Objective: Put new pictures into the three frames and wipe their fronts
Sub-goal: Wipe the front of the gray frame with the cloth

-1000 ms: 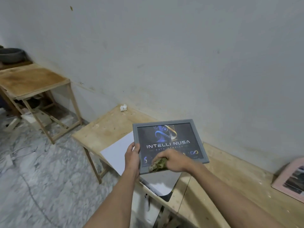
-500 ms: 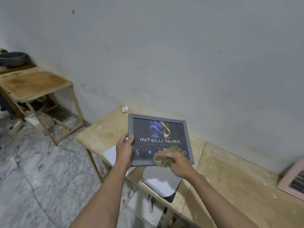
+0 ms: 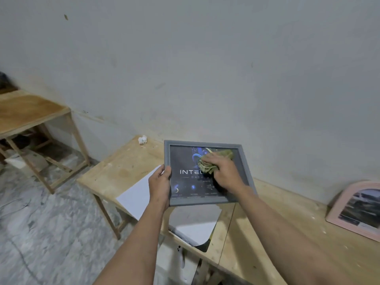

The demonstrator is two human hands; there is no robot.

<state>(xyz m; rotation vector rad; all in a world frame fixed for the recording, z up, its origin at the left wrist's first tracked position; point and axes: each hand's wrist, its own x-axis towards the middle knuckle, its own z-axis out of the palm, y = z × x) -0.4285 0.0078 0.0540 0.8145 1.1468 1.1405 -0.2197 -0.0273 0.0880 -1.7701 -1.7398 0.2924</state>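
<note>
- While it is held up above the wooden desk (image 3: 131,167), the grey picture frame (image 3: 207,173) faces the camera with its front tilted back, a dark poster inside showing a blue and gold emblem and white letters partly hidden by a hand.
- On the frame's left edge, the left hand (image 3: 159,185) grips it, thumb lying on the front border and the other fingers curled behind, out of sight.
- Over the glass, the right hand (image 3: 225,173) presses a crumpled olive-green cloth (image 3: 213,161) against the upper middle of the poster; its fingers are bent over the cloth and hold it bunched beneath them.
- Just under the frame, a white sheet of paper (image 3: 136,195) lies on the desk and reaches past its front edge on the left side.
- Below the frame's lower edge, another pale sheet (image 3: 194,225) rests on a dark flat thing that sticks out over the desk's front edge.
- At the far left corner of the desk, near the wall, sits a small white object (image 3: 142,139), too small to identify.
- Well apart at the right, a pink arched picture frame (image 3: 355,210) leans near the wall with a photograph in it, cut off by the view's edge.
- Further left stands a second wooden table (image 3: 26,114), separate from the desk, on a marbled grey floor (image 3: 47,227).
- Behind everything runs a plain grey-white wall (image 3: 205,68).
</note>
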